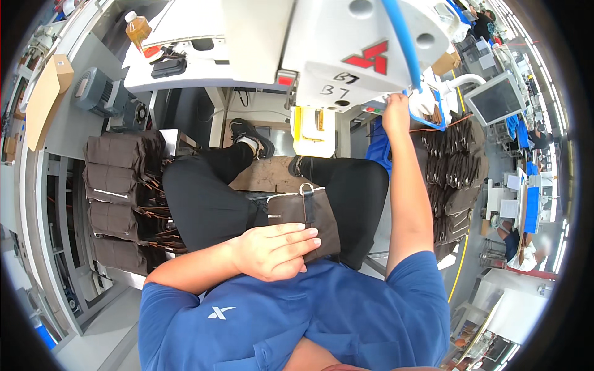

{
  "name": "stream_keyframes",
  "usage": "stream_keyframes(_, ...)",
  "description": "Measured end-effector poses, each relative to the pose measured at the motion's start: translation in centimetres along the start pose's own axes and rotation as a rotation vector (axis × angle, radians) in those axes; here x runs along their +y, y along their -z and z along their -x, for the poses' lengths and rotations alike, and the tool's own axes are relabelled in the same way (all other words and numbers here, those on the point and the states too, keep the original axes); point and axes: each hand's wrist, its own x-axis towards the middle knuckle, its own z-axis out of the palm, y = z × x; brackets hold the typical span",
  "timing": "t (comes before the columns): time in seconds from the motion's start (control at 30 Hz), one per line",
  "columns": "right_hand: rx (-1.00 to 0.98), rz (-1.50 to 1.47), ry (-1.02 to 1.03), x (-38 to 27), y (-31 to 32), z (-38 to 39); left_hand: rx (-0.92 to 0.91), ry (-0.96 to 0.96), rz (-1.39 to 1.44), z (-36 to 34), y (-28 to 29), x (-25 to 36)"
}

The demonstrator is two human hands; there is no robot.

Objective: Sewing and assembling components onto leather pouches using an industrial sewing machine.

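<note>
A dark brown fabric piece (323,216) lies in my lap against my shirt. It has pale edging along its far rim and a metal ring (306,188) on a short dark strap. My left hand (276,250) rests flat over its near left part, fingers stretched out and close together. Reaching far to the right, my right hand (396,111) is beside the white sewing machine head (346,55), below a blue hose (403,43). Its fingers are curled close to a blue-rimmed holder (438,122); what they grip is hidden.
Stacks of brown fabric pieces stand at left (111,198) and right (455,185). The machine's yellow-edged part (314,133) hangs above my knees. A bottle (137,28) and a black object (169,67) are on the white table. A monitor (495,99) stands right; people work beyond.
</note>
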Motion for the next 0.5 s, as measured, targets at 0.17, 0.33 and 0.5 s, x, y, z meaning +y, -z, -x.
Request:
stream_keyframes(0.17, -0.188, -0.857, -0.175, -8.3, 13.6, 4.7, 0.04, 0.004, 0.048, 0.2, -0.4, -0.1)
stream_keyframes(0.33, -0.268, -0.557, 0.527, -15.7, 21.4, 6.5, -0.002, 0.003, 0.052, 0.3, -0.3, -0.1)
stream_keyframes(0.5, -0.15, -0.367, 0.719, -17.7, 21.2, 6.7, -0.029, 0.011, 0.048, 0.0, 0.0, 0.0)
